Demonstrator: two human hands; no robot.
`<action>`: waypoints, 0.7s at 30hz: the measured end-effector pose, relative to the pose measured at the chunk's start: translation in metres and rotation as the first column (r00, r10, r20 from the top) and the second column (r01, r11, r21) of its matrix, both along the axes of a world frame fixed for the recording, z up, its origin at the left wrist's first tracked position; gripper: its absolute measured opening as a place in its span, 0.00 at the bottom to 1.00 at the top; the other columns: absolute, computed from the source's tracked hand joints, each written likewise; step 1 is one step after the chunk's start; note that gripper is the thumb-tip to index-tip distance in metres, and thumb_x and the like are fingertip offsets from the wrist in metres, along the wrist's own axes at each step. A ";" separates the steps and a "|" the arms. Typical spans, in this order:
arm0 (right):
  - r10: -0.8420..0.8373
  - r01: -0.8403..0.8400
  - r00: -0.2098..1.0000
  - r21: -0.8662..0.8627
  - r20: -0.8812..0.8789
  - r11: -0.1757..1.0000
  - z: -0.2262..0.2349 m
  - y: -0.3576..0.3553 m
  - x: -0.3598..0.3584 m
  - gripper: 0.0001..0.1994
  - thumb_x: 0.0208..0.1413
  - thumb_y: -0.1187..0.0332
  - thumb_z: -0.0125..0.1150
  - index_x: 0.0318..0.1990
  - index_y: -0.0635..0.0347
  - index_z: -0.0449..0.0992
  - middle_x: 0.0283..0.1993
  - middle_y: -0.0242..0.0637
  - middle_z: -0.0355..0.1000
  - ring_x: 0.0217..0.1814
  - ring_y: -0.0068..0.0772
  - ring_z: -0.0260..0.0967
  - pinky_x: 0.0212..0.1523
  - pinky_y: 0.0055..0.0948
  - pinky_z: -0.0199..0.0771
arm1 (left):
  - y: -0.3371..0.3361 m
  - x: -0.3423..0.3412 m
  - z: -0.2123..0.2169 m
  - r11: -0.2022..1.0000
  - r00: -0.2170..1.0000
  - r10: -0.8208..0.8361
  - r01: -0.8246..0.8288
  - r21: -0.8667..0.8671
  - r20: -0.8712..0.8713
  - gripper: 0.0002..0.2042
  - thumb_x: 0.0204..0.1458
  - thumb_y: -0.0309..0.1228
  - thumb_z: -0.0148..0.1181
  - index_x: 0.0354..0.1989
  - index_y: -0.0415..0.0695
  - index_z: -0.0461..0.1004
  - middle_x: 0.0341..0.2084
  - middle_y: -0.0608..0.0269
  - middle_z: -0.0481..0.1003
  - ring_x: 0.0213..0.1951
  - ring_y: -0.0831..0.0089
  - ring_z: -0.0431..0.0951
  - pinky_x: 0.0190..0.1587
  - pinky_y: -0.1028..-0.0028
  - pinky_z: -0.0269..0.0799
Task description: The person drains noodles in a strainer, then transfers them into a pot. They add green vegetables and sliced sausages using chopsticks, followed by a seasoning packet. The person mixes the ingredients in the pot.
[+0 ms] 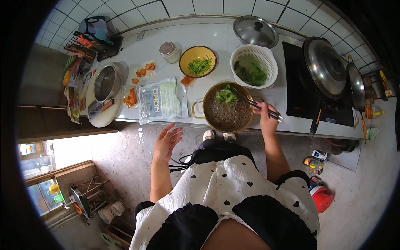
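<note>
My right hand (266,115) is closed around a pair of dark chopsticks (249,100), whose tips reach into a brass-coloured two-handled pot (207,120). Glassy brown noodles (229,113) fill the pot, and a clump of green leaves (225,96) lies on them by the chopstick tips. My left hand (167,141) hangs in front of the counter edge, fingers spread and holding nothing. Behind the pot stands a white colander (273,68) with wet leafy greens (251,74) inside. A yellow dark-rimmed bowl (186,54) holds cut green pieces (199,65).
Left of the pot lies a clear plastic package (163,100). A metal pot (107,82) and a cleaver (96,111) rest on a round cutting board (103,120). A lidded jar (169,52) and steel lid (246,31) stand farther back. At right, a covered wok (325,68) occupies the black cooktop (293,89).
</note>
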State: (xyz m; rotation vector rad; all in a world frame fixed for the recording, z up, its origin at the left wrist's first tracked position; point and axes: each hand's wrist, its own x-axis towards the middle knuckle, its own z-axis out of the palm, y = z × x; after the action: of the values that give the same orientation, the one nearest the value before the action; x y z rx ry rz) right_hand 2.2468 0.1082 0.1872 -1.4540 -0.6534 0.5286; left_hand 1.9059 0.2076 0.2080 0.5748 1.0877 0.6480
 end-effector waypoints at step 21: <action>0.243 -0.208 0.761 -0.129 0.601 0.970 0.032 -0.014 0.010 0.09 0.42 0.78 0.62 0.34 0.64 0.74 0.36 0.43 0.74 0.35 0.38 0.73 0.35 0.27 0.72 | 0.002 0.004 0.002 1.000 1.000 -0.025 0.025 -0.004 -0.014 0.16 0.53 0.26 0.46 0.51 0.40 0.61 0.41 0.55 0.72 0.41 0.68 0.74 0.43 0.74 0.70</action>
State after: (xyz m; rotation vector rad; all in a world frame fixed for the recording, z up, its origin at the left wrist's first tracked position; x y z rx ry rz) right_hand 2.2571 0.0943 0.2196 -1.6151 -1.3602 0.2413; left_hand 1.9099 0.2091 0.2103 0.5897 1.0936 0.6208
